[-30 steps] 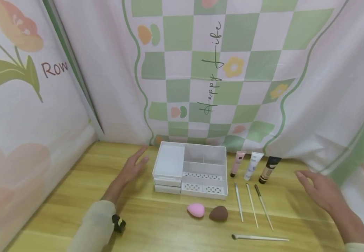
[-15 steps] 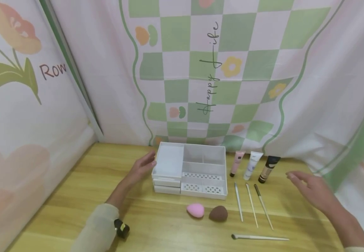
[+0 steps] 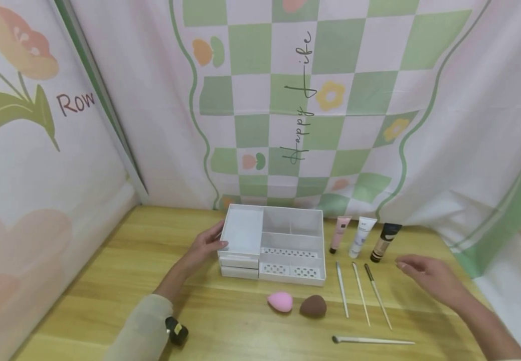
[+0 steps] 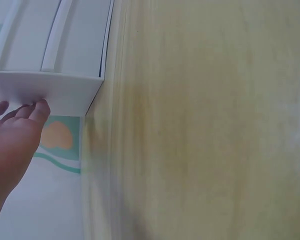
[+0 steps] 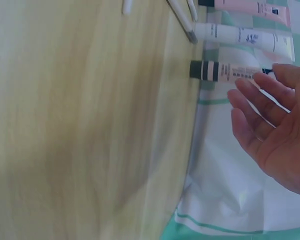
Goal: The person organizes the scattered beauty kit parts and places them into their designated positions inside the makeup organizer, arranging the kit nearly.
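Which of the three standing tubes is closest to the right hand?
The black-and-beige tube at the row's right end; the white tube and pink tube stand farther from the right hand.

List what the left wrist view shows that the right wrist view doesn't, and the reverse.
Only the left wrist view: the left hand, fingertips at the side wall of the white organizer, and two of its drawer fronts.

Only the right wrist view: the right hand, the black-capped tube, the white tube, the pink tube and parts of slim brushes.

Both: the wooden tabletop and white cloth with green patterning.
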The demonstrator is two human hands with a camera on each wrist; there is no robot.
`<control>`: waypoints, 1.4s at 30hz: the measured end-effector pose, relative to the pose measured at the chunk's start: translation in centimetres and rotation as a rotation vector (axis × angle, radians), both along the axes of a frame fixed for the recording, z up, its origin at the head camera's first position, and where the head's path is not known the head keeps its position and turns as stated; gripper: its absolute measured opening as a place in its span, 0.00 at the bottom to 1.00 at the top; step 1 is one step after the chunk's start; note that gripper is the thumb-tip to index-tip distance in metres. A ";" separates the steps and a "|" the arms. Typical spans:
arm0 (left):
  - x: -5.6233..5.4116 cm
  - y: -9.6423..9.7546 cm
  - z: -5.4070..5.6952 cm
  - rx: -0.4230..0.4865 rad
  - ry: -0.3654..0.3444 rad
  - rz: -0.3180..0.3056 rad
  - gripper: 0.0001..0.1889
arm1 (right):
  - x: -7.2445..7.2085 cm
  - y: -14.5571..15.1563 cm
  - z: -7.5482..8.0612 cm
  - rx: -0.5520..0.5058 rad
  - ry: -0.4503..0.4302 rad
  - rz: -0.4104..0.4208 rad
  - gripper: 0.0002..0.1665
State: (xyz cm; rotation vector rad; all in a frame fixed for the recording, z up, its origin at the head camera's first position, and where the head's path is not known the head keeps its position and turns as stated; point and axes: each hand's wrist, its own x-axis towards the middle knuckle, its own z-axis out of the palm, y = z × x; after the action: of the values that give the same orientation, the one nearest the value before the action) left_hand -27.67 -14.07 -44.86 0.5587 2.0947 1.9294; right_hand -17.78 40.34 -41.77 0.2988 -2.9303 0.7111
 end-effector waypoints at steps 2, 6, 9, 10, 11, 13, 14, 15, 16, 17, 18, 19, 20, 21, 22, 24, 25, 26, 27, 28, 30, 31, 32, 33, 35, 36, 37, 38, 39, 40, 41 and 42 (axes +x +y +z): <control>0.1 0.0 0.0 0.023 -0.005 -0.012 0.41 | 0.0 -0.4 -0.2 -0.015 -0.045 0.001 0.20; 0.2 0.0 -0.2 0.058 -0.015 -0.027 0.42 | 0.2 -1.1 -0.7 -0.079 -0.118 -0.001 0.19; 0.2 0.1 -0.3 0.073 -0.014 -0.028 0.42 | 0.4 -1.5 -1.2 -0.117 -0.180 0.001 0.19; 0.2 0.1 -0.3 0.075 -0.014 -0.029 0.42 | 0.4 -1.5 -1.3 -0.125 -0.200 -0.002 0.20; 0.2 0.1 -0.3 0.077 -0.010 -0.029 0.42 | 0.4 -1.6 -1.4 -0.130 -0.217 -0.004 0.20; 0.2 0.1 -0.4 0.080 -0.004 -0.030 0.42 | 0.5 -1.8 -1.7 -0.136 -0.245 -0.008 0.20; 0.3 0.1 -0.4 0.079 -0.005 -0.031 0.42 | 0.6 -1.9 -1.8 -0.142 -0.260 -0.013 0.19; 0.3 0.1 -0.4 0.077 -0.006 -0.030 0.42 | 0.7 -2.0 -2.0 -0.151 -0.270 -0.018 0.19; 0.3 0.2 -0.4 0.075 -0.006 -0.027 0.43 | 0.8 -2.1 -2.1 -0.160 -0.278 -0.021 0.19; 0.3 0.2 -0.4 0.075 -0.006 -0.024 0.43 | 0.8 -2.2 -2.3 -0.164 -0.284 -0.020 0.18; 0.3 0.2 -0.5 0.075 -0.006 -0.020 0.43 | 1.0 -2.3 -2.4 -0.170 -0.293 -0.026 0.18; 0.3 0.2 -0.5 0.073 -0.003 -0.016 0.43 | 1.1 -2.4 -2.6 -0.173 -0.302 -0.035 0.18; 0.3 0.2 -0.5 0.068 0.004 -0.015 0.43 | 1.1 -2.5 -2.7 -0.172 -0.306 -0.038 0.17; 0.3 0.3 -0.5 0.066 0.005 -0.012 0.43 | 1.2 -2.6 -2.8 -0.171 -0.314 -0.047 0.17; 0.3 0.3 -0.5 0.062 0.008 -0.011 0.43 | 1.3 -2.6 -2.8 -0.167 -0.318 -0.051 0.17; 0.3 0.3 -0.5 0.059 0.009 -0.010 0.43 | 1.4 -2.8 -3.0 -0.176 -0.344 -0.075 0.16; 0.3 0.3 -0.5 0.058 0.009 -0.012 0.43 | 1.4 -2.9 -3.0 -0.180 -0.353 -0.076 0.16; 0.3 0.3 -0.5 0.061 0.007 -0.016 0.43 | 1.4 -3.0 -3.1 -0.196 -0.372 -0.086 0.16; 0.3 0.3 -0.5 0.068 0.000 -0.017 0.43 | 1.4 -3.1 -3.1 -0.214 -0.393 -0.102 0.15; 0.3 0.3 -0.5 0.071 0.001 -0.021 0.43 | 1.4 -3.1 -3.2 -0.227 -0.409 -0.111 0.15; 0.2 0.3 -0.6 0.076 0.001 -0.026 0.43 | 1.4 -3.3 -3.4 -0.252 -0.440 -0.135 0.14; 0.2 0.3 -0.6 0.080 0.001 -0.029 0.42 | 1.4 -3.3 -3.5 -0.256 -0.447 -0.140 0.14; 0.1 0.3 -0.7 0.080 -0.001 -0.029 0.42 | 1.5 -3.4 -3.5 -0.266 -0.458 -0.155 0.13; 0.1 0.3 -0.7 0.080 -0.004 -0.027 0.42 | 1.5 -3.4 -3.6 -0.264 -0.460 -0.158 0.12; 0.0 0.3 -0.8 0.076 -0.006 -0.023 0.42 | 1.6 -3.5 -3.7 -0.270 -0.466 -0.167 0.12; 0.0 0.3 -0.8 0.080 -0.008 -0.023 0.42 | 1.6 -3.5 -3.8 -0.275 -0.468 -0.171 0.11; 0.0 0.3 -0.8 0.084 -0.008 -0.021 0.42 | 1.6 -3.5 -3.8 -0.278 -0.470 -0.176 0.11; 0.0 0.3 -0.9 0.085 -0.007 -0.020 0.42 | 1.6 -3.5 -3.9 -0.281 -0.470 -0.173 0.11; -0.1 0.3 -0.9 0.086 -0.005 -0.021 0.41 | 1.6 -3.5 -3.9 -0.284 -0.471 -0.176 0.11; -0.1 0.3 -1.0 0.087 -0.003 -0.023 0.41 | 1.6 -3.5 -3.9 -0.282 -0.472 -0.178 0.10; -0.1 0.3 -1.0 0.091 -0.004 -0.024 0.41 | 1.6 -3.5 -4.0 -0.281 -0.472 -0.180 0.10; 0.0 0.3 -1.0 0.094 -0.005 -0.025 0.41 | 1.6 -3.5 -4.0 -0.278 -0.471 -0.179 0.10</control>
State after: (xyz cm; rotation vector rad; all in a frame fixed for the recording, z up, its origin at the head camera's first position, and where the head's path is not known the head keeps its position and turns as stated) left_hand -27.72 -13.78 -45.90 0.5961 1.9926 2.0221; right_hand -16.17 36.83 -45.77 -0.1831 -3.1565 1.2934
